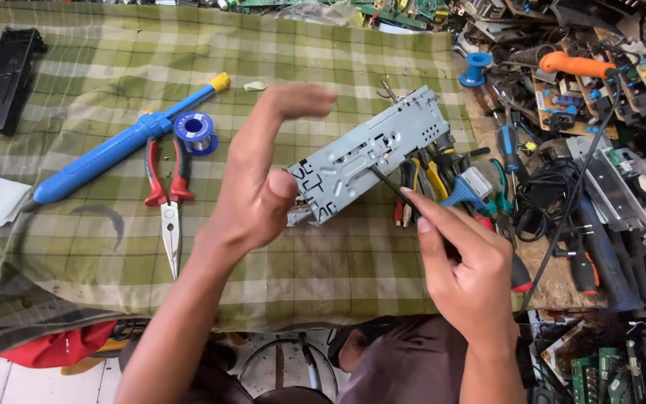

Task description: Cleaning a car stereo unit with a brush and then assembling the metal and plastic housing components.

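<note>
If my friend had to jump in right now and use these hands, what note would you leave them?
Left hand: open, holding nothing, raised beside the left end of the grey metal chassis.
Right hand: gripping a thin screwdriver, its tip against the chassis's top face.
The chassis lies tilted on the green checked cloth, with loose tools crowding its right end.
Further left on the cloth lie red-handled pliers, a solder spool and a blue desoldering pump, all untouched.
Done: nothing visibly removed; the chassis looks closed.
Left: whatever the screwdriver tip is working on; the fastener itself is too small to see.
</note>
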